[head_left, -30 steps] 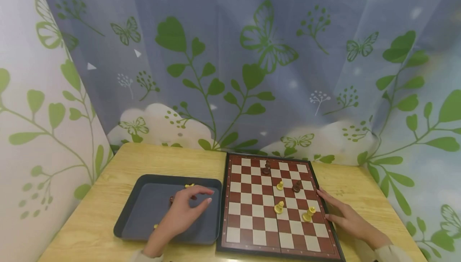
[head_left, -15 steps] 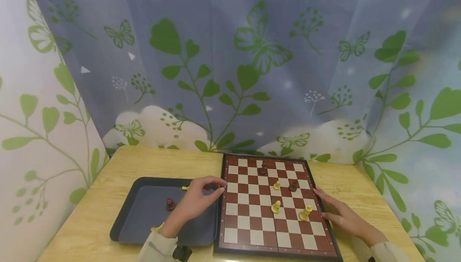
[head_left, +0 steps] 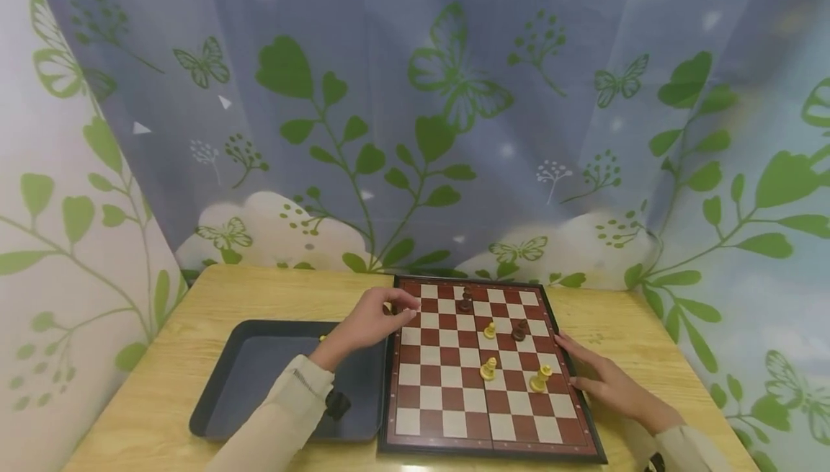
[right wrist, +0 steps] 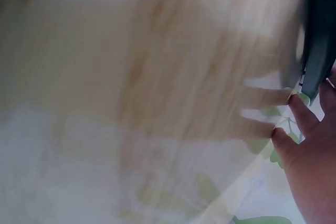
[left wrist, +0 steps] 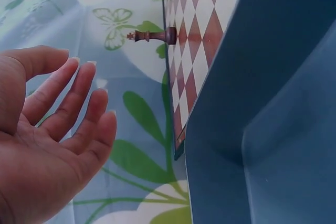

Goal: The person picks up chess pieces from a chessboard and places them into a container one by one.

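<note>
My left hand (head_left: pixel 372 317) hovers over the left edge of the chessboard (head_left: pixel 444 400), thumb and fingers loosely bent. In the left wrist view nothing shows between those fingers (left wrist: pixel 84 85). Closest to it on the board stands a dark king (left wrist: pixel 152 35). Farther right are a small yellow pawn (head_left: pixel 489 331), a dark chess piece (head_left: pixel 519 330), a yellow chess piece (head_left: pixel 488 369) and a taller yellow one (head_left: pixel 540 378). My right hand (head_left: pixel 606 383) rests at the board's right edge, fingertips against the frame and the tabletop.
A dark blue tray (head_left: pixel 223 385) lies left of the board. One yellow piece (head_left: pixel 322 339) shows in it beside the left wrist; the forearm hides much of the rest. Both sit on a wooden table (head_left: pixel 292 292) with a patterned curtain (head_left: pixel 363 97) behind.
My left hand has moved from above the tray up and right to the board's left edge, its forearm now covering pieces in the tray. The right hand stays at the board's edge.
</note>
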`<state>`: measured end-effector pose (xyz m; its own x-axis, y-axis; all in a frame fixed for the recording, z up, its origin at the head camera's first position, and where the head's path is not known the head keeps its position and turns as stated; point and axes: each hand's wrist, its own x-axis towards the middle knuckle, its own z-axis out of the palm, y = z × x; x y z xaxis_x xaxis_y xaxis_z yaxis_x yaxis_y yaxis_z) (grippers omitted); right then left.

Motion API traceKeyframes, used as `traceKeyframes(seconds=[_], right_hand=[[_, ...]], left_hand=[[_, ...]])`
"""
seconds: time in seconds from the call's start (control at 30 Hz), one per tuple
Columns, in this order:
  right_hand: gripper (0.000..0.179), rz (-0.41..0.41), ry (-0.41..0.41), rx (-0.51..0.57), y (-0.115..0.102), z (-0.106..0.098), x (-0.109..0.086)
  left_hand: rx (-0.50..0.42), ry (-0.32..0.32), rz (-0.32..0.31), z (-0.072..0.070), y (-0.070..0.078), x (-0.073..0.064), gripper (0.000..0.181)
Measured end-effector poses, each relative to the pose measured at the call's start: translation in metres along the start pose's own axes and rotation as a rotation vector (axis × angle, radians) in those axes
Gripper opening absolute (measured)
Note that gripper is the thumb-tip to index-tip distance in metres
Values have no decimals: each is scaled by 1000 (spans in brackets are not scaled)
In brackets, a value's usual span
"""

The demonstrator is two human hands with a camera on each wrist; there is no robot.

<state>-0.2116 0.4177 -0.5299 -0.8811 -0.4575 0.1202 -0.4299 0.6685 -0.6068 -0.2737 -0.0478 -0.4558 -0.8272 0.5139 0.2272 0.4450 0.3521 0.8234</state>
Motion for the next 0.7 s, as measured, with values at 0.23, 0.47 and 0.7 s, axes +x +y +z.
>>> traceKeyframes(seconds=[0.23, 0.47, 0.7], right_hand=[[69, -20, 4, -12, 0, 0, -1], [68, -2, -19, -26, -2, -1, -2], [67, -9, -25, -15, -5, -1, -2]], left_hand=[[33, -50, -6, 9, -5, 25, 22], [45, -88, -37, 25, -7, 53, 23], [9, -96, -123, 41, -8, 73, 28]])
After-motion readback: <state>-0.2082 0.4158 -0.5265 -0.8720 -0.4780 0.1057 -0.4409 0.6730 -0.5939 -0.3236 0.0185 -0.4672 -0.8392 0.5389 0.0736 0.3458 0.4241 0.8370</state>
